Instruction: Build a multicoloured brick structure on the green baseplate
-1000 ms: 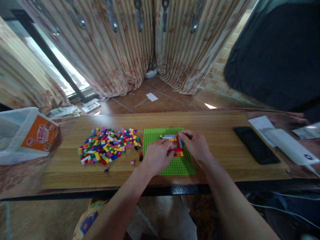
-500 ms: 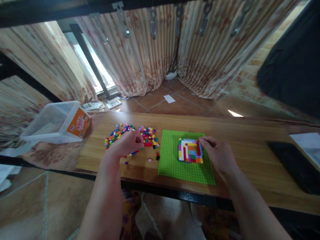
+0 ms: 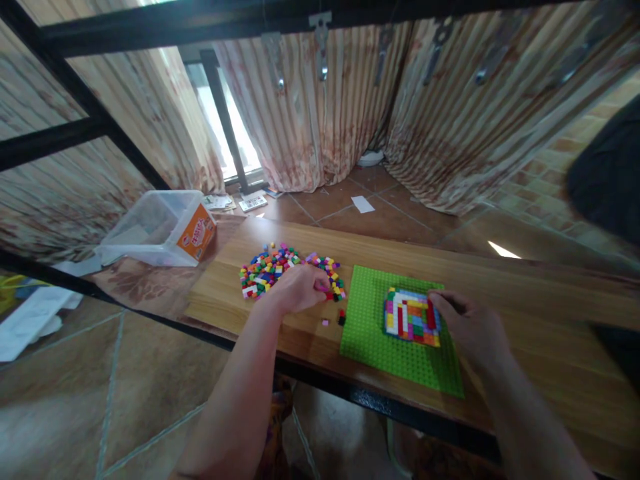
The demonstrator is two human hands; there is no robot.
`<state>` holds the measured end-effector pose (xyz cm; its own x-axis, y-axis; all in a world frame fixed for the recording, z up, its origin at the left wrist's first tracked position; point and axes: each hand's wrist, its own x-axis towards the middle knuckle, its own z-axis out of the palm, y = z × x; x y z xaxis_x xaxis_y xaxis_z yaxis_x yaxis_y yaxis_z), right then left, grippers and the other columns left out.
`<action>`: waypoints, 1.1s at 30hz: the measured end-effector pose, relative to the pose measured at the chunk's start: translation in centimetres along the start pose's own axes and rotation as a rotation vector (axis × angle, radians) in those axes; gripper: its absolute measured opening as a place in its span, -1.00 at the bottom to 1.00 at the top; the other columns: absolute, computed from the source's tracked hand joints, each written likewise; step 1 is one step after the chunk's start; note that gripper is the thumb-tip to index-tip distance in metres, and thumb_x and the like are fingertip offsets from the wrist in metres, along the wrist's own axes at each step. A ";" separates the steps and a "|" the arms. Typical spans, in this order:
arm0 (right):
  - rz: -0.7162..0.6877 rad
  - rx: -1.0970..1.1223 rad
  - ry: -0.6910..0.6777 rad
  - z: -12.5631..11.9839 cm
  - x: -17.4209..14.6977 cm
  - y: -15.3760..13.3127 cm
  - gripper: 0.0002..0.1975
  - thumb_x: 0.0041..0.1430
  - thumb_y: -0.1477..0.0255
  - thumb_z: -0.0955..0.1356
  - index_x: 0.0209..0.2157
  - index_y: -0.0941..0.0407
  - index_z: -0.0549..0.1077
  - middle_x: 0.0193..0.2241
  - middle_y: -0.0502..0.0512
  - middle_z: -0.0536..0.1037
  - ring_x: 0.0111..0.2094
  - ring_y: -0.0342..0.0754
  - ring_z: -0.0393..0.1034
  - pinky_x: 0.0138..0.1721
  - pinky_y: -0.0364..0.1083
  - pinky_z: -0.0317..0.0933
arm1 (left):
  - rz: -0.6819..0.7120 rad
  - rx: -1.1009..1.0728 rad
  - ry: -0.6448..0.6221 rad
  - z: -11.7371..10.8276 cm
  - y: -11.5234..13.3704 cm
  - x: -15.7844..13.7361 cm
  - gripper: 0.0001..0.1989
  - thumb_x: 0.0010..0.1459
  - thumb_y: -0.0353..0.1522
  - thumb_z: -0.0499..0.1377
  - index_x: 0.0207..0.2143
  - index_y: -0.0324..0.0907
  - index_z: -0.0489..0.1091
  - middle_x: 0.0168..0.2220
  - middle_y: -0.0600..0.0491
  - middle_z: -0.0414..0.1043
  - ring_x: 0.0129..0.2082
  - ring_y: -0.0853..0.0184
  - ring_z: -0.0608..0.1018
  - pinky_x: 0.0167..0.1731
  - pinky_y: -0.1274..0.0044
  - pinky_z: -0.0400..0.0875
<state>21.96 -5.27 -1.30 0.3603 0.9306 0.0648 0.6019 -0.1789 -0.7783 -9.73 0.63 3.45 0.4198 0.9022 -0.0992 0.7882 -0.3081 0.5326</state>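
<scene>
Left hand (image 3: 300, 288) has shifted rightward, partly hiding the loose bricks (image 3: 267, 268); I cannot tell its or the right hand's (image 3: 473, 327) grip.

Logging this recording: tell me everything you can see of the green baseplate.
The green baseplate is a thin, roughly square sheet in bright lime green, covered in rows of small studs and plastic-looking. It lies flat on the wooden tabletop, slightly askew in this view. A multicoloured block of bricks sits around its middle, hiding the studs there. The right hand reaches over its right edge, fingertips at the block; whether the hand touches the baseplate itself cannot be told.
</scene>
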 end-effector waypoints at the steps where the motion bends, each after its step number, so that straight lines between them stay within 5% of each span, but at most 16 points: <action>1: 0.005 -0.003 0.003 0.0 0.0 -0.1 -0.69 0.05 0.17 0.36 -0.32 0.07 0.63 -0.36 0.10 0.68 -0.33 0.07 0.56 -0.30 -0.03 0.37 | 0.010 0.018 0.007 0.3 0.3 0.1 -0.82 -0.04 -0.49 0.22 -0.38 -0.12 0.59 -0.48 0.12 0.53 -0.45 0.35 0.53 -0.41 0.58 0.34; 14: 0.005 -0.013 -0.027 -0.2 -0.2 -0.9 -0.70 0.06 0.19 0.34 -0.34 0.07 0.63 -0.37 0.09 0.67 -0.33 0.06 0.54 -0.30 -0.05 0.35 | -0.014 0.089 0.047 1.3 -0.4 1.0 -0.71 -0.02 -0.55 0.12 -0.33 -0.15 0.60 -0.41 0.04 0.57 -0.42 0.32 0.55 -0.41 0.56 0.36; 22: -0.014 -0.037 -0.052 -0.2 -0.2 -0.5 -0.67 0.11 0.17 0.32 -0.28 0.07 0.63 -0.32 0.10 0.67 -0.29 0.05 0.55 -0.23 -0.05 0.35 | -0.079 0.077 -0.038 1.2 0.1 1.2 -0.79 -0.01 -0.46 0.19 -0.33 -0.13 0.60 -0.43 0.08 0.58 -0.46 0.34 0.52 -0.39 0.54 0.36; 33: -0.032 0.040 -0.042 -0.1 -0.2 -0.6 -0.65 0.11 0.17 0.32 -0.29 0.12 0.63 -0.31 0.13 0.67 -0.26 0.06 0.54 -0.22 -0.04 0.33 | -0.009 0.105 0.014 1.4 -0.5 1.5 -0.84 0.17 -0.38 0.13 -0.38 -0.17 0.51 -0.39 0.03 0.55 -0.35 0.27 0.54 -0.35 0.49 0.30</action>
<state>21.55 -5.33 -0.78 0.3101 0.9485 0.0645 0.5832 -0.1362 -0.8009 -8.90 1.72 1.83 0.4063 0.9092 -0.0913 0.8354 -0.3291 0.4403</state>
